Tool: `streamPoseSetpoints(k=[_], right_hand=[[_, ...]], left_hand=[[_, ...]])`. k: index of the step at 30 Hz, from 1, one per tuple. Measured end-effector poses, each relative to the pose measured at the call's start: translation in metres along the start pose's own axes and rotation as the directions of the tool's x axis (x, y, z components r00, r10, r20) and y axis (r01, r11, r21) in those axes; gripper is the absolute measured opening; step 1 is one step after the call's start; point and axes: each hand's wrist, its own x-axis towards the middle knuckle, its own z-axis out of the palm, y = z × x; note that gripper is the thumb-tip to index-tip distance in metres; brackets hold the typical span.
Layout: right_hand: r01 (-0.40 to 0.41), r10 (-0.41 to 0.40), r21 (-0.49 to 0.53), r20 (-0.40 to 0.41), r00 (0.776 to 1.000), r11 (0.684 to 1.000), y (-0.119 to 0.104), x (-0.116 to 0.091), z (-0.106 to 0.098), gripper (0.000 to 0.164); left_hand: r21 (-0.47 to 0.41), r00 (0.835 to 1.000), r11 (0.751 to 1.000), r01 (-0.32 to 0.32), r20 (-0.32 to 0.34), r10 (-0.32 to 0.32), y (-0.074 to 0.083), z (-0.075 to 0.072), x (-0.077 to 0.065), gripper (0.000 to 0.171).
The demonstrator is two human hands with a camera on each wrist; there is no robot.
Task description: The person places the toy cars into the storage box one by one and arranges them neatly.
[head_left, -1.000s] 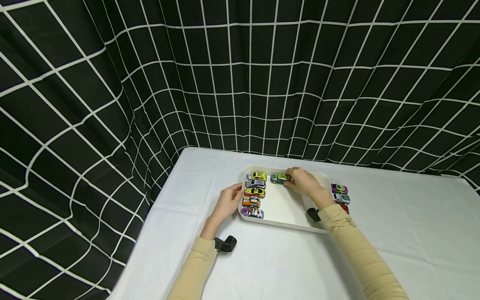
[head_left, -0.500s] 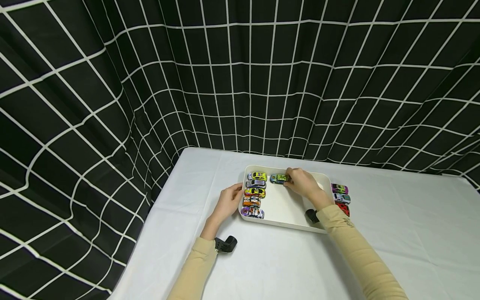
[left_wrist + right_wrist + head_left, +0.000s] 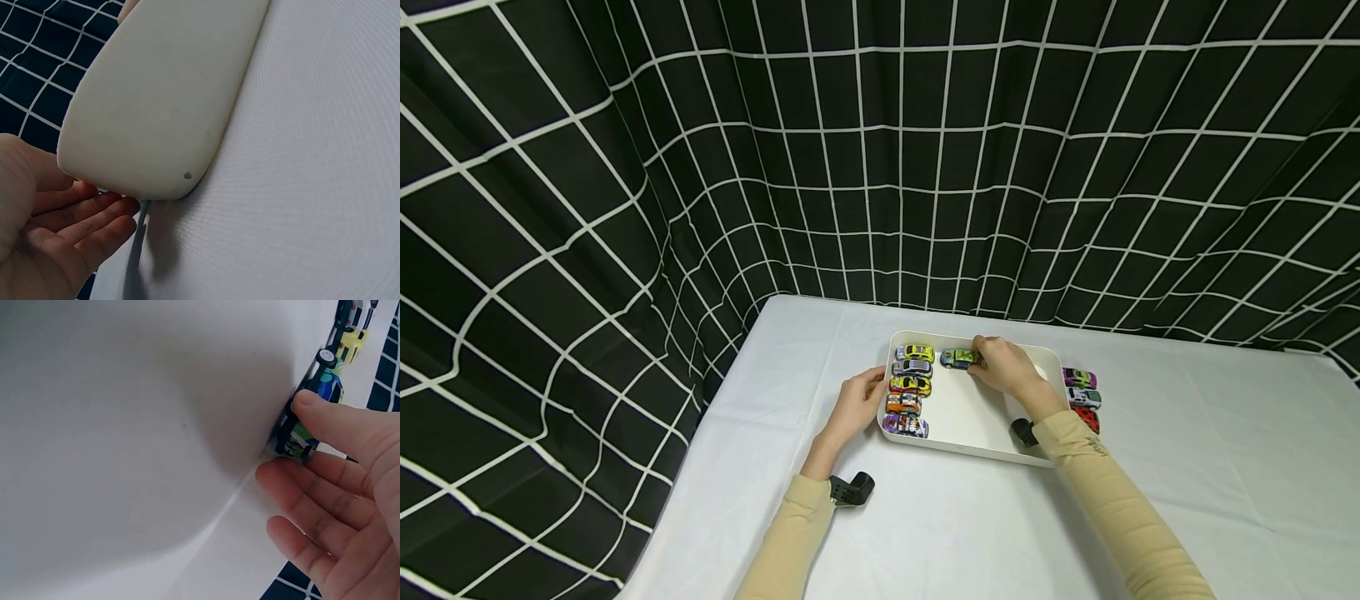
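My right hand point(image 3: 1006, 367) is inside the white tray point(image 3: 977, 452), at its far side. Thumb and fingers pinch a green and blue toy car point(image 3: 957, 358) by its right end. In the right wrist view, the thumb lies along the side of this toy car point(image 3: 300, 434), by the tray wall. Several other toy cars point(image 3: 910, 385) form a column along the tray's left end. My left hand point(image 3: 856, 404) touches the outside of that end. The left wrist view has its fingers point(image 3: 106, 234) loosely extended against the tray wall point(image 3: 156, 112), the thumb tip hidden.
Beyond the tray's right end, a purple and green toy car point(image 3: 1080, 378), a white one point(image 3: 1084, 397) and a red one point(image 3: 1087, 418) sit on the white-covered table point(image 3: 1210, 467). The right sleeve partly covers the red car. A black gridded curtain point(image 3: 970, 167) hangs behind.
The right hand and the green toy car have shifted only very slightly. The right forearm moved a little, showing more of the red car. The left hand stays in place.
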Motion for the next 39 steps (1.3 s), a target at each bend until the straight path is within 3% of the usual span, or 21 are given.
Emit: streamPoseSetpoints(k=[10,19,31,39], right_hand=[[-0.01,0.011,-0.006,0.013,1.0,1.0,0.001,-0.006,-0.009,0.025],[0.027,-0.028,-0.024,-0.017,0.999,0.999,-0.003,-0.016,-0.024,0.024],[0.047,-0.048,-0.048,-0.021,0.999,0.998,0.003,-0.042,-0.048,0.027],[0.07,-0.076,-0.081,-0.07,0.995,0.994,0.01,-0.059,-0.056,0.026]], left_hand=[[-0.007,1.0,1.0,0.011,0.0,-0.011,0.0,0.001,-0.001,0.033],[-0.012,1.0,1.0,0.01,0.002,-0.01,0.001,0.002,-0.001,0.034],[-0.012,1.0,1.0,0.019,0.003,-0.019,0.005,-0.001,-0.001,0.034],[-0.016,1.0,1.0,0.017,0.008,-0.017,0.004,-0.002,-0.001,0.035]])
